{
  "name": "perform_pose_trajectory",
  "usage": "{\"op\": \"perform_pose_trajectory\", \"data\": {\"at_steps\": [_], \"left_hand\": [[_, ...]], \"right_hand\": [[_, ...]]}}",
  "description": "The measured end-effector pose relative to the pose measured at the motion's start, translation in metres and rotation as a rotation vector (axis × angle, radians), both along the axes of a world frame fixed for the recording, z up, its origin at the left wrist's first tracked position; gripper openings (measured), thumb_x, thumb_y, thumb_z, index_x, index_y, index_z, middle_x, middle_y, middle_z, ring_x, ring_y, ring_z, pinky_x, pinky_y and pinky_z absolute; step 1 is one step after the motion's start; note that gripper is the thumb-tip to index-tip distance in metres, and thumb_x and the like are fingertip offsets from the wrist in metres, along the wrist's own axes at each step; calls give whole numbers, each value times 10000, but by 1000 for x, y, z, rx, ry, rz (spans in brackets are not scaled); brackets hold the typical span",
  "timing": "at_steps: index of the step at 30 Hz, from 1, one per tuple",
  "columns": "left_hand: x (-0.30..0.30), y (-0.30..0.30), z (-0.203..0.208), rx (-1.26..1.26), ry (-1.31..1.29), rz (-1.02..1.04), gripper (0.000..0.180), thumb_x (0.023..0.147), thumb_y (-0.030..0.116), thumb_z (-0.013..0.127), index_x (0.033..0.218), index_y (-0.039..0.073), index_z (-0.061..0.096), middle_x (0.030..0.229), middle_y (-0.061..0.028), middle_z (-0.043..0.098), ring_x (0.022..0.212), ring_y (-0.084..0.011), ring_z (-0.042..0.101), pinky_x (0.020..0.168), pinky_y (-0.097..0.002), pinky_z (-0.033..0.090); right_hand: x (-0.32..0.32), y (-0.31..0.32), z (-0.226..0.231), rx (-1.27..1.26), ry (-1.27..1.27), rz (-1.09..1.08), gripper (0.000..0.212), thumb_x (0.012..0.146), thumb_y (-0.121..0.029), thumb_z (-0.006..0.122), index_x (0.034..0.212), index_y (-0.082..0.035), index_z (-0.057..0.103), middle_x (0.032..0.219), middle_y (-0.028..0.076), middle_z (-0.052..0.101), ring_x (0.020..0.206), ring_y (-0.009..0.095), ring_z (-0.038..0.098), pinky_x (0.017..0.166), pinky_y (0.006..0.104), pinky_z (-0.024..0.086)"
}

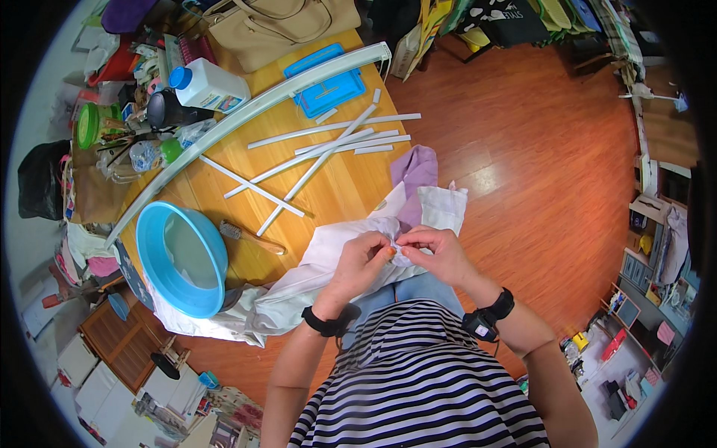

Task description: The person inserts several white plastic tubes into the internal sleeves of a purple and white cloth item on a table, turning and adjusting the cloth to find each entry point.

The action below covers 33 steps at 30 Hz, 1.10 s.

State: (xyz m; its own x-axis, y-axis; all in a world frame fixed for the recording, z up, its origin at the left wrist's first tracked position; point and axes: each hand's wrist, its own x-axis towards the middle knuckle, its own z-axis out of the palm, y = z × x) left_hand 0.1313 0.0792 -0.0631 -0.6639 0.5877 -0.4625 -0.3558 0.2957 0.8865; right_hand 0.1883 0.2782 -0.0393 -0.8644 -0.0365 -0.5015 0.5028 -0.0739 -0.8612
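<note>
The largest area, the right half of the frame, is taken up by the reddish wooden floor point(523, 187). The light wooden table point(336, 194) is seen from the upper middle to the left. Along the table's lower edge the white cloth point(321, 254) is spread, its heap trailed toward the lower left and its gathered end brought to the centre of the frame, where a lilac cloth point(417, 166) is seen just above. The table is crossed by a long white rail point(261, 104), bent by the lens. At the top a beige handbag point(284, 33) is set; at the left a blue basin point(149, 257) is partly filled with cloudy liquid. A white jug point(213, 86) with a blue cap is placed at the upper left, and a flat blue tray point(332, 97) is partly covered by the rail. White tubes point(317, 168) are scattered, some crossed. At the centre, a gathered fold of white cloth is pinched by the left hand point(362, 263) and the right hand point(437, 252), fingertips nearly closed. Beside the basin a wooden-handled brush point(261, 240) is laid.
</note>
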Motion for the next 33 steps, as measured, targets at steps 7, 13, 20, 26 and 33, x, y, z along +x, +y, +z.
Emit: {"op": "perform_pose_trajectory", "data": {"at_steps": [7, 13, 20, 26, 33], "left_hand": [[-2, -2, 0, 12, 36, 50, 68, 940, 33, 627, 891, -14, 630, 805, -31, 613, 744, -86, 557, 666, -241, 454], [0, -3, 5, 83, -16, 114, 81, 944, 46, 623, 895, -19, 624, 786, -25, 607, 719, -87, 557, 643, -244, 455], [-14, 1, 20, -64, 116, 8, 131, 900, 80, 675, 841, -19, 613, 732, -82, 566, 660, -133, 558, 593, -283, 446], [-8, 0, 17, 21, 31, 132, 96, 891, 34, 660, 835, -16, 599, 753, -84, 558, 663, -131, 546, 607, -281, 454], [-21, 2, 33, 60, 129, 31, 147, 855, -50, 646, 981, 26, 637, 966, -85, 617, 731, -174, 612, 664, -284, 492]], "right_hand": [[11, -23, 2, -60, -63, -168, 244, 878, -36, 730, 1112, 2, 672, 934, 7, 691, 783, 57, 591, 716, 217, 498], [14, -37, -1, -87, -93, -233, 256, 867, -28, 749, 1104, -1, 657, 909, 0, 687, 775, 50, 589, 697, 201, 483], [7, -48, 8, 37, 44, -274, 239, 850, -17, 753, 1048, 6, 623, 900, 9, 662, 768, 67, 579, 706, 229, 485], [19, -48, 9, -71, 6, -361, 218, 869, 10, 725, 1057, 0, 616, 927, 30, 657, 811, 76, 590, 747, 236, 495], [26, -45, 11, -102, -56, -405, 159, 892, 17, 703, 1040, 3, 644, 929, -5, 646, 838, 68, 589, 771, 232, 500]]}}
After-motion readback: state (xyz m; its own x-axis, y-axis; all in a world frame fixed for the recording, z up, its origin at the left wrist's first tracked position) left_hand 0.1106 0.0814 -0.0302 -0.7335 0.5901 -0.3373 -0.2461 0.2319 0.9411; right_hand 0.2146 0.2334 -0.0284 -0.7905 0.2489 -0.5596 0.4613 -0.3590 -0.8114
